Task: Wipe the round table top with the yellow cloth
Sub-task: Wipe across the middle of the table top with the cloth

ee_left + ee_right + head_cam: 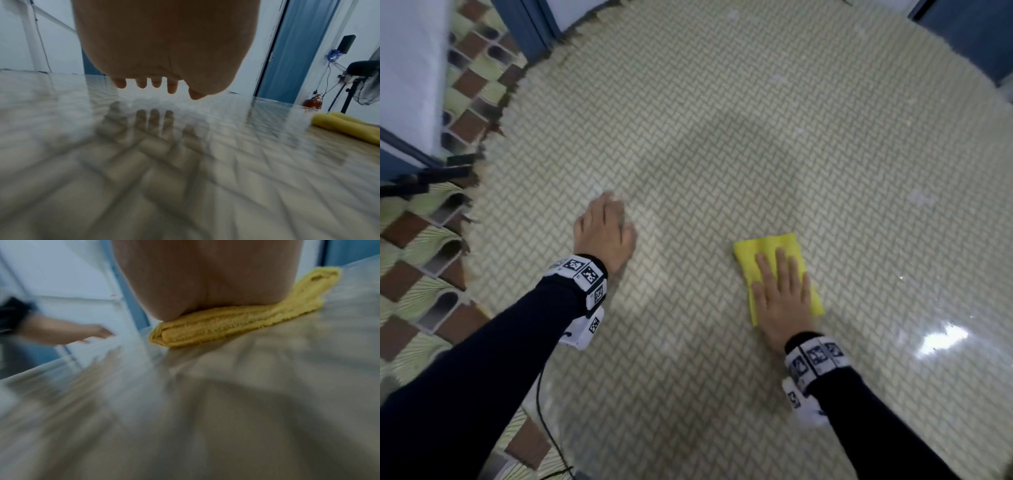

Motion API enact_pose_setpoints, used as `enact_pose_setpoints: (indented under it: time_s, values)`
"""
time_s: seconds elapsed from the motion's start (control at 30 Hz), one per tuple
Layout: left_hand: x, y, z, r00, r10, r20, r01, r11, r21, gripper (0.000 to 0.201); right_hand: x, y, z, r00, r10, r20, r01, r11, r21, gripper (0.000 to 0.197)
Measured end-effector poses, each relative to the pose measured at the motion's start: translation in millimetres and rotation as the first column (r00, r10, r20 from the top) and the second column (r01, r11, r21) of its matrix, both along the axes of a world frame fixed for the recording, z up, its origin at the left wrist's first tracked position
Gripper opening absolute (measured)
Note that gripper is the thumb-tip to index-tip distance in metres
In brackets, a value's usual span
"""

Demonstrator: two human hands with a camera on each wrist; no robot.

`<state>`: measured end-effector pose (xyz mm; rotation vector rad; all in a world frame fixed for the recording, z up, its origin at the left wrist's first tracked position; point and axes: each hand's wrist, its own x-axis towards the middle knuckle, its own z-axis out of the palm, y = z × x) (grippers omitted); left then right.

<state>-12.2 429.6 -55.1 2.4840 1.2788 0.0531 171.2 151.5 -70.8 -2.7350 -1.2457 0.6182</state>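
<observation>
The round table top (722, 137) has a woven herringbone pattern under a glossy surface. A folded yellow cloth (767, 251) lies on it right of centre. My right hand (780, 291) lies flat on the cloth with straight fingers and presses it down; in the right wrist view the palm (205, 280) sits on the cloth (216, 326). My left hand (604, 229) hovers just over the table to the left with loosely hanging fingers, holding nothing. The left wrist view shows its fingertips (141, 84) above their reflection, with the cloth (345, 128) far right.
Patterned floor tiles (424, 240) show past the table's ragged left edge. Blue door frames (527, 27) stand behind the table. A black cable (544, 411) hangs from my left wrist. A fan on a stand (362, 81) and a red canister (312, 102) stand beyond the table.
</observation>
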Motion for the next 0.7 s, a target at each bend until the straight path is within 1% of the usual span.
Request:
enact_pose_setpoints:
  time_s: [0.07, 0.1, 0.13, 0.17, 0.23, 0.3, 0.33, 0.4, 0.43, 0.47, 0.5, 0.57, 0.63, 0.7]
  values:
    - [-12, 5, 4, 1.0, 0.024, -0.018, -0.024, 1.0, 0.005, 0.049, 29, 41, 0, 0.978, -0.196, 0.071, 0.195, 0.98, 0.03, 0.064]
    - [-20, 7, 5, 0.999, 0.04, -0.027, -0.04, 0.999, 0.007, 0.049, 39, 67, 0, 0.969, -0.238, 0.074, 0.237, 0.971, 0.019, 0.063]
    - [-28, 10, 6, 0.998, 0.06, -0.032, -0.06, 0.998, 0.006, 0.047, 43, 95, -1, 0.97, -0.236, 0.055, 0.237, 0.971, -0.018, 0.061]
    - [-35, 14, 5, 0.996, 0.079, -0.033, -0.079, 0.997, 0.005, 0.047, 41, 122, -1, 0.98, -0.197, 0.031, 0.199, 0.979, -0.05, 0.059]
    - [-51, 19, 4, 0.993, 0.111, -0.043, -0.112, 0.994, -0.009, 0.047, 13, 167, -3, 0.998, -0.061, 0.011, 0.061, 0.996, -0.07, 0.058]
    - [-62, 22, 2, 0.989, 0.141, -0.054, -0.141, 0.99, -0.01, 0.045, -32, 184, -2, 0.992, 0.122, 0.004, -0.122, 0.991, -0.049, 0.057]
    - [-65, 22, 1, 0.986, 0.157, -0.055, -0.157, 0.987, -0.01, 0.045, -56, 179, 0, 0.978, 0.21, -0.018, -0.21, 0.977, -0.035, 0.056]
    - [-69, 21, -2, 0.981, 0.187, -0.056, -0.189, 0.982, -0.03, 0.046, -90, 148, 4, 0.926, 0.371, -0.063, -0.372, 0.928, -0.011, 0.054]
    - [-70, 21, -3, 0.979, 0.195, -0.056, -0.198, 0.979, -0.043, 0.048, -95, 127, 6, 0.899, 0.433, -0.074, -0.433, 0.901, 0.008, 0.054]
    - [-71, 21, -4, 0.978, 0.199, -0.054, -0.202, 0.978, -0.051, 0.05, -92, 107, 6, 0.885, 0.457, -0.088, -0.457, 0.889, 0.03, 0.054]
    - [-72, 21, -4, 0.979, 0.197, -0.05, -0.199, 0.978, -0.053, 0.051, -84, 89, 7, 0.892, 0.442, -0.094, -0.44, 0.897, 0.047, 0.055]
    - [-73, 22, -6, 0.981, 0.19, -0.041, -0.192, 0.98, -0.055, 0.052, -53, 74, 5, 0.942, 0.325, -0.076, -0.325, 0.946, 0.024, 0.057]
    - [-76, 23, -7, 0.982, 0.183, -0.037, -0.185, 0.981, -0.058, 0.055, -18, 86, 2, 0.99, 0.137, -0.035, -0.138, 0.99, -0.027, 0.06]
    - [-79, 23, -8, 0.985, 0.17, -0.035, -0.171, 0.984, -0.049, 0.058, 5, 123, 3, 1.0, -0.027, -0.007, 0.026, 0.999, -0.046, 0.058]
